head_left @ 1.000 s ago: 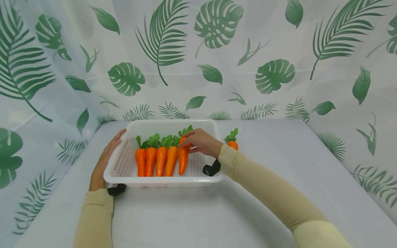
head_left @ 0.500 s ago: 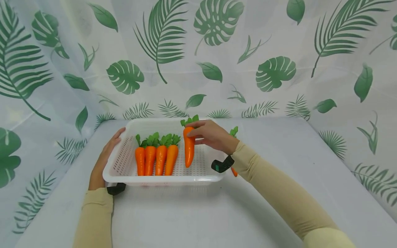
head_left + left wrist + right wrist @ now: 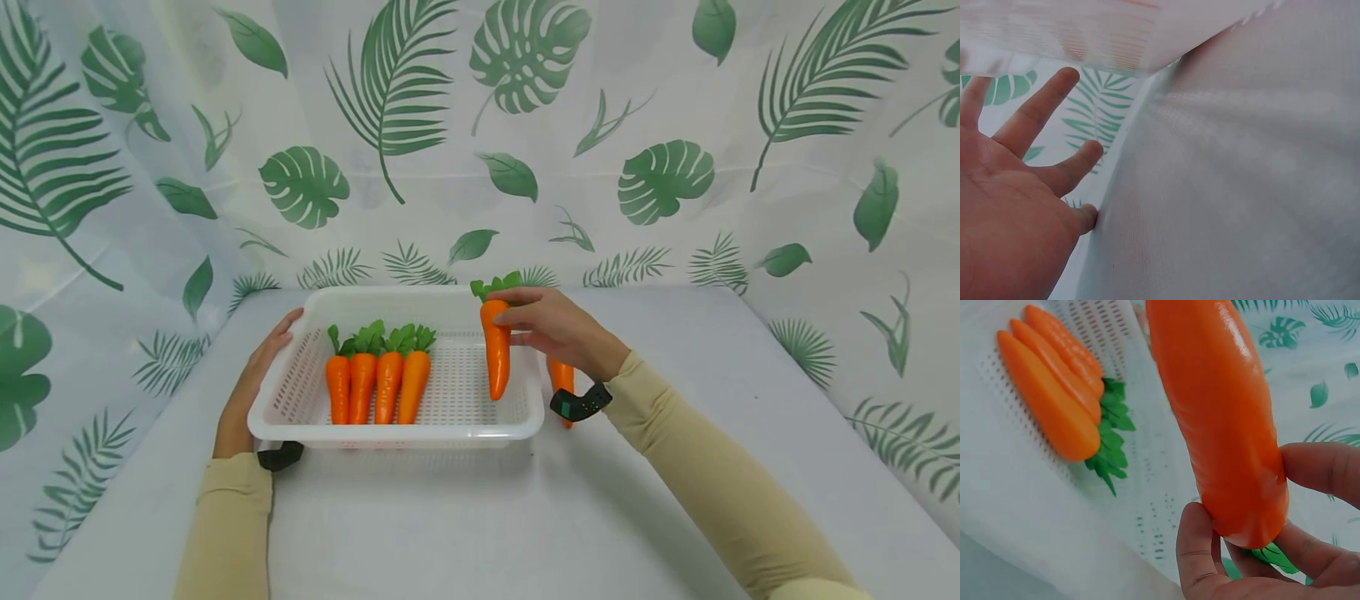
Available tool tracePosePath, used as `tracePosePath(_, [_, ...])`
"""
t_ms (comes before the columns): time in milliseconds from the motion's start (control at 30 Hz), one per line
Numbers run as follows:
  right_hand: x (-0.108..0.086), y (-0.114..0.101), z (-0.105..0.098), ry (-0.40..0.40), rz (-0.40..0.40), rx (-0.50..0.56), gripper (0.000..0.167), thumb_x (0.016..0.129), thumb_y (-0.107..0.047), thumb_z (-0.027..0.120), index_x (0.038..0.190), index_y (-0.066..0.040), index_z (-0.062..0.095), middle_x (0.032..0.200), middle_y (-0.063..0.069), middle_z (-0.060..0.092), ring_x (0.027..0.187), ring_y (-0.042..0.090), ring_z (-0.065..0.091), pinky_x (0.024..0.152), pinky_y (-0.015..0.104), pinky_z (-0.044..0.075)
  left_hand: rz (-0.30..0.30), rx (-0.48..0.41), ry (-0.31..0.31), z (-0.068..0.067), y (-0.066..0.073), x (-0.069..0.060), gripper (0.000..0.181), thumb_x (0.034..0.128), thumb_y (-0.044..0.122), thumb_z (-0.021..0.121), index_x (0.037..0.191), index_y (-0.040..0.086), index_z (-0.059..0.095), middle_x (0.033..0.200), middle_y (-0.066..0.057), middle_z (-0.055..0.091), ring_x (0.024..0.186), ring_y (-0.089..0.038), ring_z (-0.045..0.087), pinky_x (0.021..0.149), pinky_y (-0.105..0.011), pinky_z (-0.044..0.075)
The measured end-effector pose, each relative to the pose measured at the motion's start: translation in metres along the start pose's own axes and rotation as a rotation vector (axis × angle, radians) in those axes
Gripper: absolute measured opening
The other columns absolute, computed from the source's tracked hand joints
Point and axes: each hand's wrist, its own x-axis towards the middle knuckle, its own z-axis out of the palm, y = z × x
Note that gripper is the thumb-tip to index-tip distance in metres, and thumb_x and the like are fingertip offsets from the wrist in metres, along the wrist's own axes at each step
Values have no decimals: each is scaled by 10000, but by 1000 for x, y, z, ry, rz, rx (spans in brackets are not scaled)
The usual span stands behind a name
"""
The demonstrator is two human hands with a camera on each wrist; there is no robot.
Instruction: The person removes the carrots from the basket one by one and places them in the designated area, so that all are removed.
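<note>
Held carrot has shifted right (near the basket's right rim).

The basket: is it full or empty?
Neither: the basket is partly filled. The head view shows four carrots lying side by side, with bare mesh to their right.

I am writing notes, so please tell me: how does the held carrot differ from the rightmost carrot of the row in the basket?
The held carrot is pinched in the right grip, raised; the rightmost row carrot rests in the basket beside other carrots. The held carrot is deeper orange; the rightmost row carrot is paler. Both have green leafy tops.
</note>
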Motion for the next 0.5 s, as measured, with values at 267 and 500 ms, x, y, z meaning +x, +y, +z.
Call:
tracePosePath(267, [-11,2,-19,7,-19,17,492,1048,-46,615,1521,52,523,1507,177,537,1327,358,546,1182,554,396,-6,0,12,0,0,-1,585,1167,455,365,1725,359,217,1754,-101,218,1354,-220,443,984,-235,533])
tracePosePath(500, [-18,12,-40,61,-35,13,504,1057,-58,594,1539,54,496,1491,195,522,1293,354,544,1172,540,410,23,39,-11,0,-1,1,595,1177,409,342,1738,307,170,1764,-133,185,1415,-209,397,1003,-191,490])
